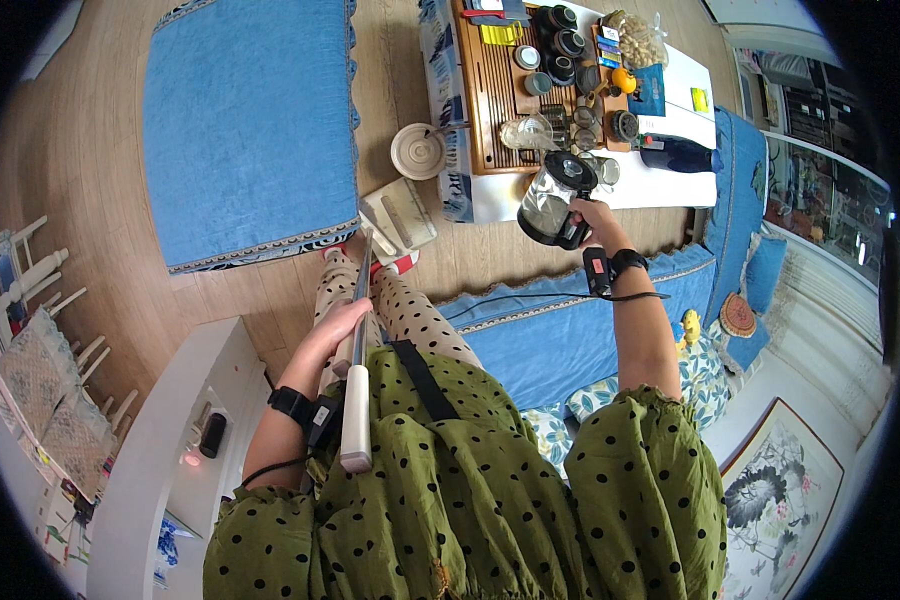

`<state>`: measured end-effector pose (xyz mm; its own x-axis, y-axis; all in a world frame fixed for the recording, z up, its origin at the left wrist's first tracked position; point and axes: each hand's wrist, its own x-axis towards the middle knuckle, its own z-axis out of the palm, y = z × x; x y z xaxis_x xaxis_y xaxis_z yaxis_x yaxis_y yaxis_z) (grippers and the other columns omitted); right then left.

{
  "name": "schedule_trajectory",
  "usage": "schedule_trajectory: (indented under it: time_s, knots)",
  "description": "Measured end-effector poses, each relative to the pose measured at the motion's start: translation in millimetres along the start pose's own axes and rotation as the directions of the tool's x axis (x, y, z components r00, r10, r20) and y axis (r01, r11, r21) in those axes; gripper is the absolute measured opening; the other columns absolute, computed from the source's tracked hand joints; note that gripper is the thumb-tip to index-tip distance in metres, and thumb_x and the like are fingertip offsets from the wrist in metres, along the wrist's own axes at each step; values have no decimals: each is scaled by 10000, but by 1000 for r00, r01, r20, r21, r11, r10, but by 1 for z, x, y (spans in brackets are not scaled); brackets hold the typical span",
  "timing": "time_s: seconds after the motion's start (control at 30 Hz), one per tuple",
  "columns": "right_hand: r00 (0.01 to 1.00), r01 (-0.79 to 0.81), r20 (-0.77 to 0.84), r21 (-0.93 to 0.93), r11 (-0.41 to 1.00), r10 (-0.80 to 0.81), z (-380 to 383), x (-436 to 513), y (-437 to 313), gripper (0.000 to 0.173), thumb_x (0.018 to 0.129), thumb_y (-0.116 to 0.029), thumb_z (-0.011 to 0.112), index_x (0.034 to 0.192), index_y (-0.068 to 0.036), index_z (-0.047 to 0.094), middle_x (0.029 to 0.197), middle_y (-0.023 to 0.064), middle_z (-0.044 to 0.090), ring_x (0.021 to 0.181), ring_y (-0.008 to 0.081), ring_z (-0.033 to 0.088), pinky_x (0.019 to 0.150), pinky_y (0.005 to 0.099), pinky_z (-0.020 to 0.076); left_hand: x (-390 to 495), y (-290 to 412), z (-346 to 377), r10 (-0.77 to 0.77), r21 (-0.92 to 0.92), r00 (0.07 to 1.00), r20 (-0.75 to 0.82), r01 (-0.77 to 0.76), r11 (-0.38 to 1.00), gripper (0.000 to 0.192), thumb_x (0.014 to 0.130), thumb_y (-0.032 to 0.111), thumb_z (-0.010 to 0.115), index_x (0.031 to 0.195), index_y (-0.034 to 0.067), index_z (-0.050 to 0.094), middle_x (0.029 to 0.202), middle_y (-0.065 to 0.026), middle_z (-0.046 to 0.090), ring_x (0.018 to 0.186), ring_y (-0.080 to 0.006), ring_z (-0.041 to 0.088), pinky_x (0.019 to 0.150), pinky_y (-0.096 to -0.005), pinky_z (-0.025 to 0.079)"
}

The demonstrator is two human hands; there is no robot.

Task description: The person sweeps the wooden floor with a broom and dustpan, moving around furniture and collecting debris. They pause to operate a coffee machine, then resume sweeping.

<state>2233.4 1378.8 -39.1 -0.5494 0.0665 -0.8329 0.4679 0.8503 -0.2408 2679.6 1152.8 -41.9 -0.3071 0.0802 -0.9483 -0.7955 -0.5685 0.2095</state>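
My right hand (598, 222) grips the black handle of a glass kettle (544, 196) with a black lid and base. The kettle is tilted at the near edge of the tea table (499, 196), close to a glass pitcher (526, 133) and small glass cups (606, 171). My left hand (345, 324) is closed around a long metal pole (361, 300) with a white grip end. A second white handle end lies beside it, partly covered. Below, the pole reaches a white dustpan (411, 206) on the floor by my feet; whether a broom head sits in it, I cannot tell.
A slatted wooden tea tray (487, 90) holds black cups (568, 43). Beyond it are a bag of nuts (637, 39) and a dark blue bottle (679, 155). A round lidded bin (418, 151) stands between the tea table and a blue-covered bench (247, 135). A blue-covered sofa (517, 352) runs along my right.
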Motion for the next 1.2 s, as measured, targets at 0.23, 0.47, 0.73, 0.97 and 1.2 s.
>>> schedule_trajectory:
  time_s: [0.23,0.47,0.73,0.97,1.2]
  knots:
    - [1000,-31,-1,-30,999,31,-1,-4,-10,213,730,-145,642,581,-71,509,564,11,512,523,154,501,486,414,422,-4,3,4,28,9,1000,-5,-28,1000,274,829,329,539,819,55,527,636,-19,522,507,-116,529,467,-260,438]
    - [998,33,57,-55,998,-29,0,7,0,208,769,-207,607,622,-103,501,629,0,494,608,164,488,587,554,462,-1,-8,4,49,-24,999,18,-49,999,279,826,322,544,844,44,528,637,-22,525,502,-123,531,466,-263,443]
    - [993,119,-28,232,965,-116,17,5,33,125,800,-217,603,815,-105,549,702,-15,521,644,117,499,559,360,452,-4,-6,9,19,19,999,-38,-18,1000,280,805,312,526,720,49,569,670,3,525,574,-100,465,539,-283,389]
    - [908,402,-294,403,822,-300,36,-7,78,110,785,-153,646,829,-62,604,704,-33,572,583,42,477,507,221,362,3,17,19,-24,81,1000,7,23,996,273,815,325,515,744,63,540,640,-7,519,523,-114,489,485,-284,411]
    - [882,449,-421,614,649,-212,44,-119,163,94,782,-95,635,836,-23,609,719,-8,582,633,72,498,586,237,410,26,49,44,-196,119,976,98,184,976,249,825,321,549,794,75,532,589,-46,518,462,-164,523,409,-302,435]
